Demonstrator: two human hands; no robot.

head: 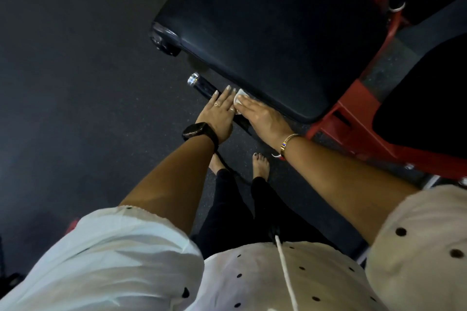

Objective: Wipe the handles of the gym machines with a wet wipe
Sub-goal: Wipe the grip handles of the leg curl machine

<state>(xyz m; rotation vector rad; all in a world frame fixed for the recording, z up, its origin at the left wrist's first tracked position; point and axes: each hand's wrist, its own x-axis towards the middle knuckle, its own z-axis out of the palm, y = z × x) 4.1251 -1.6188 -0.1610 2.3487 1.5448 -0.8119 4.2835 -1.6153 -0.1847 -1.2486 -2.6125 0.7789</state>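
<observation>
Pressing down with straight fingers laid close together, the right hand [265, 118] holds a white wipe [239, 98] flat against the handle [206, 87], just right of the frame's middle; its thumb is hidden, so whether it hooks under the bar cannot be told; the wipe shows only as a crumpled corner past the fingertips. Left hand [217, 115] lies just beside it, touching, palm down, fingers [222, 98] straight and resting along the bar, not curled round it. Both forearms reach down from the lower corners of the frame and meet at the bar; a black watch [195, 131] sits on the left wrist, a gold bracelet [289, 142] on the right.

The handle is a glossy black bar running up-left to a chrome cap [193, 79], bare between cap and fingertips; its upper-right side runs close under the edge of a large black pad [278, 33]. A red frame [353, 118] closes in at right; dark floor [75, 83] lies open across the whole left half. Bare feet [260, 166] stand just below the hands.
</observation>
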